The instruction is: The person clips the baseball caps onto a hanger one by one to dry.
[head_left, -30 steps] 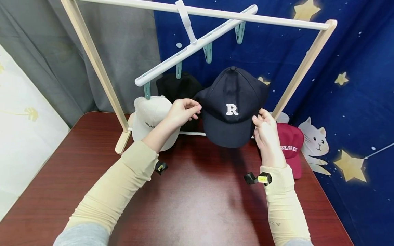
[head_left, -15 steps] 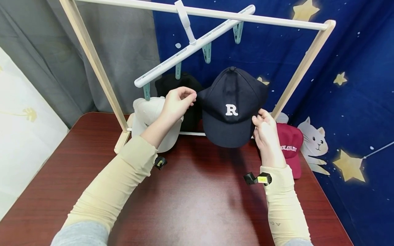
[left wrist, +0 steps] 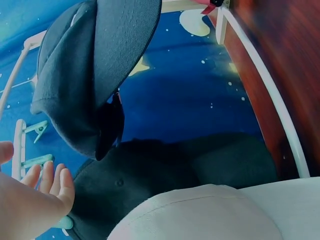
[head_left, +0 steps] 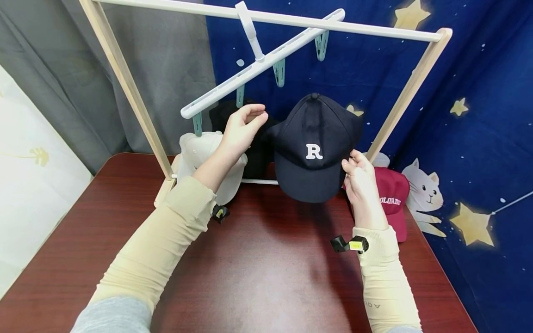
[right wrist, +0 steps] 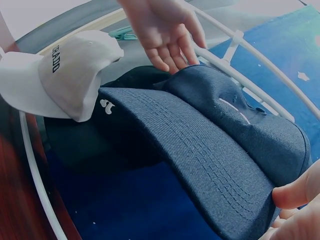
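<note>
My right hand (head_left: 361, 185) pinches a navy baseball cap (head_left: 318, 127) by its right side, where the brim meets the crown. The cap is upright, with a white letter R facing me. My left hand (head_left: 241, 132) holds nothing; its fingers are loosely bent, left of the navy cap and just below the white clip hanger (head_left: 266, 62). In the left wrist view, the left fingers (left wrist: 62, 187) stand apart from the navy cap. Teal clips (head_left: 279, 74) hang from the hanger, and the leftmost meets the top of a white cap (head_left: 193, 148). Behind the left hand is a black cap (head_left: 259, 162), partly hidden.
The hanger hooks over the top bar (head_left: 287, 19) of a wooden rack, slanting toward me at its left end. The rack's right post (head_left: 410, 92) rises behind the right hand. A red cap (head_left: 393, 194) lies at the table's (head_left: 266, 277) right side.
My left hand has come off the navy cap's left edge and moved up and slightly left toward the clips. The right hand keeps its grip on the cap, almost still.
</note>
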Action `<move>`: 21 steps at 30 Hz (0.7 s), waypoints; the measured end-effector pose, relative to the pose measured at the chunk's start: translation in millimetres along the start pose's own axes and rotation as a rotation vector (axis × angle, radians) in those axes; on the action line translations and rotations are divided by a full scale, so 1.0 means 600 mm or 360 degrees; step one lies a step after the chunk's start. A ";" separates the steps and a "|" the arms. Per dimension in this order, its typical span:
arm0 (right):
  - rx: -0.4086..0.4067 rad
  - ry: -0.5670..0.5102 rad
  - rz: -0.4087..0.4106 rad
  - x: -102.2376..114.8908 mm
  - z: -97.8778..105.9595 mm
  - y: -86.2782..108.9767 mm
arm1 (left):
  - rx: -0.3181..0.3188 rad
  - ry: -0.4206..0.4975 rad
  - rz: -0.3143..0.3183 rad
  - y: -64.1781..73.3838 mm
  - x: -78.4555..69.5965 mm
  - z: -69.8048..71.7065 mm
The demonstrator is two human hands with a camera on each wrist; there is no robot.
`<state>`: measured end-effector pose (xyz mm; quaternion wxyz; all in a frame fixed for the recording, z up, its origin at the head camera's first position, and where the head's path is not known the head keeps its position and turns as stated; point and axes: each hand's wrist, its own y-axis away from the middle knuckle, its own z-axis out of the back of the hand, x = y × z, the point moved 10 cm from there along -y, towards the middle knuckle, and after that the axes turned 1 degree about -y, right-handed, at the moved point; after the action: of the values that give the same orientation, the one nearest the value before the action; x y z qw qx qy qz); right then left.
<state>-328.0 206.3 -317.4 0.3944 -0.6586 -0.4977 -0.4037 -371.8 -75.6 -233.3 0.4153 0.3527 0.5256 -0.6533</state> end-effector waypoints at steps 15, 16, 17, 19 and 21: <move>0.0023 0.0041 -0.0041 -0.003 0.000 0.008 | 0.0176 0.0377 0.0160 -0.031 0.007 -0.022; 0.0020 0.0043 -0.0040 -0.003 0.000 0.008 | 0.0187 0.0410 0.0166 -0.032 0.007 -0.024; 0.0013 0.0042 -0.0039 -0.003 0.001 0.008 | 0.0196 0.0445 0.0171 -0.034 0.006 -0.027; 0.0002 0.0039 -0.0028 -0.002 0.001 0.008 | 0.0209 0.0522 0.0181 -0.039 0.005 -0.030; 0.0001 0.0032 -0.0018 -0.002 0.001 0.009 | 0.0215 0.0588 0.0189 -0.043 0.004 -0.032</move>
<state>-323.0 205.3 -319.0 0.3972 -0.6516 -0.4976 -0.4124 -396.0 -54.5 -228.8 0.3250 0.5241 0.5260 -0.5856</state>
